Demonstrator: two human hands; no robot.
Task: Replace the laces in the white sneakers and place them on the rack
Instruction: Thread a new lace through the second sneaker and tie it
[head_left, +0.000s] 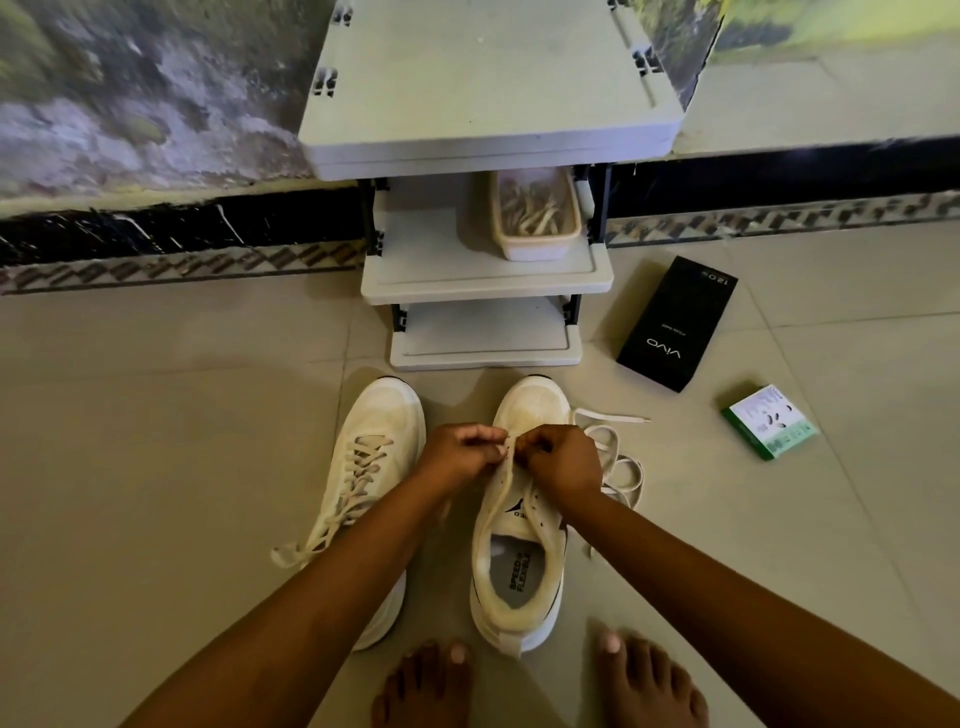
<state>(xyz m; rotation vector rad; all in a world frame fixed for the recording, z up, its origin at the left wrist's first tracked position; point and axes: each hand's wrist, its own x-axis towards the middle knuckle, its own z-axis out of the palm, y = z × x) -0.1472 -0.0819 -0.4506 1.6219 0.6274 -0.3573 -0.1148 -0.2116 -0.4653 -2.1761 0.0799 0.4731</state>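
Two white sneakers stand on the tiled floor, toes toward the grey shoe rack (485, 283). The left sneaker (371, 467) is laced, its lace ends trailing loose. The right sneaker (519, 545) has most eyelets bare. Over its front eyelets my left hand (460, 452) and my right hand (563, 460) meet, each pinching the white lace (621, 467) where it enters the shoe. The rest of that lace lies in loops on the floor to the shoe's right.
A cream tub of laces (535, 218) sits on the rack's middle shelf. A black phone box (675, 322) and a small green-and-white box (769, 421) lie on the floor at right. My bare feet (540, 680) are just behind the shoes.
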